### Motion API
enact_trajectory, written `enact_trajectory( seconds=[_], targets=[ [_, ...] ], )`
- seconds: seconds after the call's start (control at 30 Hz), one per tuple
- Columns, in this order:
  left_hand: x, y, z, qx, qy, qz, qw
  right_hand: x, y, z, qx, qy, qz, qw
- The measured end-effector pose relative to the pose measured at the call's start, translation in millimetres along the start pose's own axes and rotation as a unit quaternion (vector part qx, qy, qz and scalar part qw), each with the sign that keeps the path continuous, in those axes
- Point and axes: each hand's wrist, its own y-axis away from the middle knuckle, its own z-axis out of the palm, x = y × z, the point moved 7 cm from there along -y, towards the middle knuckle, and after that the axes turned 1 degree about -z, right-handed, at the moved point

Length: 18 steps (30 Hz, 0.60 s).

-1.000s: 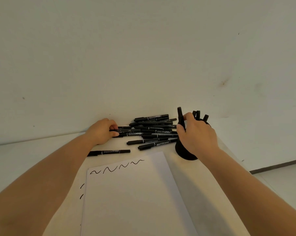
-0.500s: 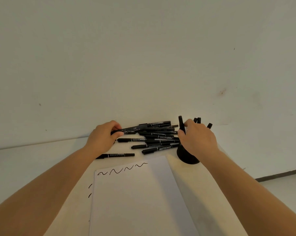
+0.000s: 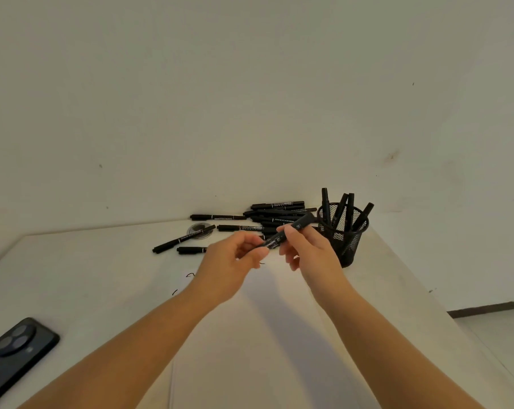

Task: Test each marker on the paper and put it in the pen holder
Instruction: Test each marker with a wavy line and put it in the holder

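I have both hands up over the paper (image 3: pixel 249 335), close together, and both gripping the same black marker (image 3: pixel 288 233). My left hand (image 3: pixel 235 264) pinches the lower end of it between thumb and fingertips, and my right hand (image 3: pixel 308 252) is closed round the middle, thumb on top. The marker slants up and to the right, its upper end in front of the pile of markers (image 3: pixel 276 215) and just left of the pen holder (image 3: pixel 342 231). I cannot tell whether its cap is on or partly off.

Under my hands the white paper lies on the table (image 3: pixel 87 261), running toward me. A few short black pen strokes (image 3: pixel 190 274) show near its far left corner and just off its left edge; my left hand hides most of the paper's top edge.

The pen holder is a black mesh cup standing on the table just right of my right hand, near the far right corner. Four markers stand in it, leaning at different angles.

The pile lies flat at the back of the table against the wall (image 3: pixel 249 98), most of them pointing left to right. Three more lie apart to its left, and one of them (image 3: pixel 184 239) rests slanted across a small clear round lid (image 3: pixel 201 230).

At the near left edge a dark phone (image 3: pixel 16 352) lies with its camera side up, well apart from everything else.
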Motion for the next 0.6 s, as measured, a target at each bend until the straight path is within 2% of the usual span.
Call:
enact_trajectory(
  seconds=[0.17,0.33,0.4,0.47,0.53,0.6],
  targets=[
    [-4.0,20.6,-5.5,0.012,-0.054,0.008,0.998,9.6,14.7,-10.6,0.074,-0.068,0.036,0.994],
    [11.9,31.6,-6.2,-0.003,-0.145,0.059,0.988,16.7,29.0,4.2,-0.008,-0.098,0.105,0.99],
    [24.3,37.2,-5.0,-0.005,-0.238,0.118,0.964,21.6,32.6,8.7,-0.03,-0.121,0.152,0.981],
    [32.3,43.2,-0.3,-0.011,-0.34,0.172,0.924,26.5,34.2,8.8,-0.036,-0.143,0.182,0.972],
    [32.5,46.3,3.6,-0.02,-0.381,0.173,0.908,32.0,35.4,10.1,-0.048,-0.154,0.197,0.967],
    [29.0,51.1,9.1,-0.031,-0.378,0.159,0.911,36.5,33.7,8.9,-0.048,-0.155,0.202,0.966]
  ],
)
